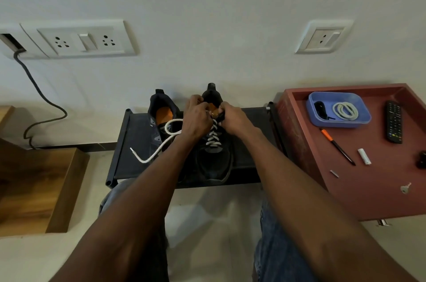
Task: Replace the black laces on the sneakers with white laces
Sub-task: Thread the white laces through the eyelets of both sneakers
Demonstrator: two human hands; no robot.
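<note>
Two black sneakers with orange insoles stand on a black rack (129, 162). The right sneaker (215, 162) carries a white lace (213, 135) crossed through several eyelets. My left hand (198, 118) pinches the lace at the shoe's top, and a loose white end (152, 155) trails from it over the left sneaker (159, 113) onto the rack. My right hand (232, 118) grips the upper edge of the right sneaker near its tongue. What lies between my fingertips is hidden.
A red-brown tray table (368, 185) at the right holds a blue box (338, 109) with a coiled white lace and a black lace, a remote (394, 121), a pen (337, 145) and small bits. A wooden step (34, 185) stands left. A cable hangs from the wall sockets.
</note>
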